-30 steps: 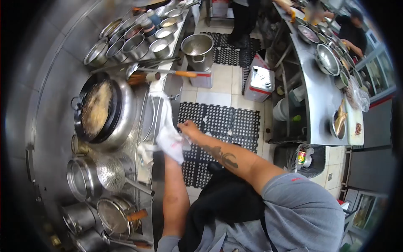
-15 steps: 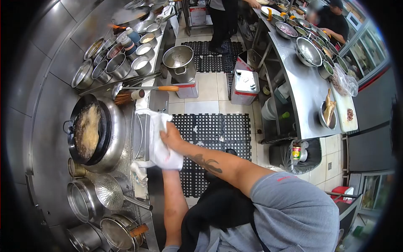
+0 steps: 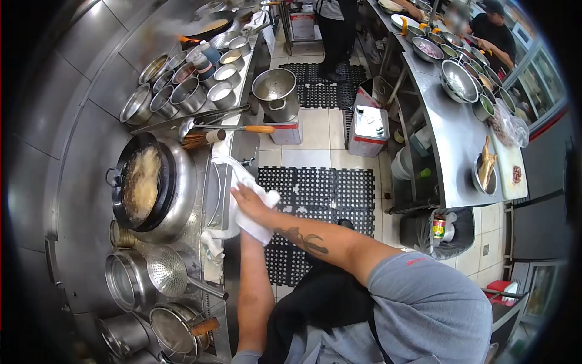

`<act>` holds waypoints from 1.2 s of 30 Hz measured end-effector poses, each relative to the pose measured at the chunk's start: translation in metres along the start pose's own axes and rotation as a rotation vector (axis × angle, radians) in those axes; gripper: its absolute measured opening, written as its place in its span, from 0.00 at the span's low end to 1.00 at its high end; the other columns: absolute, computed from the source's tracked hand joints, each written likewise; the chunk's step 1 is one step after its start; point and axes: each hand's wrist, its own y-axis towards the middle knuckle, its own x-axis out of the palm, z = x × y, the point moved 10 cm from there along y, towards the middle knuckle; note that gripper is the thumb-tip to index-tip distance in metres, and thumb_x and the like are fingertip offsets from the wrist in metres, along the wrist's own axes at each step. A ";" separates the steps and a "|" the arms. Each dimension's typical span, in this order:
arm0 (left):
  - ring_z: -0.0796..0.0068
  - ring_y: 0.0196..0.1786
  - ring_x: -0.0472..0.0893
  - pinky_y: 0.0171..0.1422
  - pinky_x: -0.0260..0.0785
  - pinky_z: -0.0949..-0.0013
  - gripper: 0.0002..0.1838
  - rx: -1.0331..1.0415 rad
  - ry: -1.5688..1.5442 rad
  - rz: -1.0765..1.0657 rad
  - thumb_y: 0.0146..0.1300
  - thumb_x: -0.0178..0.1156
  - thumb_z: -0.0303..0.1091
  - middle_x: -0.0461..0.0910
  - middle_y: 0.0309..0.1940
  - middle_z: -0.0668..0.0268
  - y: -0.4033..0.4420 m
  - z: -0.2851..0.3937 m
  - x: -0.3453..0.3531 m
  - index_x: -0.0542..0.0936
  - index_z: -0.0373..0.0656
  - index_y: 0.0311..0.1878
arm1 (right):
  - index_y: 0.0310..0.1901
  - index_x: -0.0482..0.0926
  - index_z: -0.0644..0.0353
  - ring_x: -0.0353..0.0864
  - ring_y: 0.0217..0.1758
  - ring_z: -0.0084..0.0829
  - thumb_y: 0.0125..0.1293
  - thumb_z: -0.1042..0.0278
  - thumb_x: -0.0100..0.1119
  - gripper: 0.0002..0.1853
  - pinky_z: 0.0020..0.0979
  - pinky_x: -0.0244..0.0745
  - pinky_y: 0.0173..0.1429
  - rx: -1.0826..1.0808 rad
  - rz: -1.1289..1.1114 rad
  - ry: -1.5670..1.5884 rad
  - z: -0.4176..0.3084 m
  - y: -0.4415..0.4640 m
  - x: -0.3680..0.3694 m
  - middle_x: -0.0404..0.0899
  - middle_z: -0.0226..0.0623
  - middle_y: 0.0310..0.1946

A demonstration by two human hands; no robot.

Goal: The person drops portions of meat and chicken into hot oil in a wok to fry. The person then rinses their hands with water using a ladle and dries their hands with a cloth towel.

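Observation:
A white towel (image 3: pixel 237 176) hangs at the edge of the steel stove counter, beside a curved metal handle. My right hand (image 3: pixel 251 204) presses round its bunched folds, fingers bent against the cloth. The towel wraps the end of my left arm, so my left hand is hidden and its fingers do not show. Left of the towel, a black wok (image 3: pixel 162 200) of bubbling oil holds a large golden piece of frying food. A perforated steel strainer (image 3: pixel 168 270) lies nearer to me.
Several steel pots of ingredients (image 3: pixel 188 95) line the stove's back. A big stockpot (image 3: pixel 274 89) stands on a tin ahead. To the right is a steel prep table (image 3: pixel 448 145) with bowls and a cutting board (image 3: pixel 516 176). Two people work farther off; black mats (image 3: pixel 327 194) cover the floor.
The view has shifted slightly, so the surroundings appear farther right. My right hand has slid over the towel toward my left wrist, and the cloth's folds have changed shape.

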 end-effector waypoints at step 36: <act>0.63 0.26 0.79 0.33 0.69 0.59 0.19 -0.314 1.483 -0.099 0.49 0.62 0.42 0.80 0.25 0.54 -0.146 -0.088 -0.216 0.79 0.31 0.27 | 0.31 0.83 0.60 0.81 0.35 0.46 0.54 0.63 0.56 0.10 0.39 0.76 0.42 0.505 -0.218 -0.832 0.184 -0.353 -0.530 0.81 0.48 0.29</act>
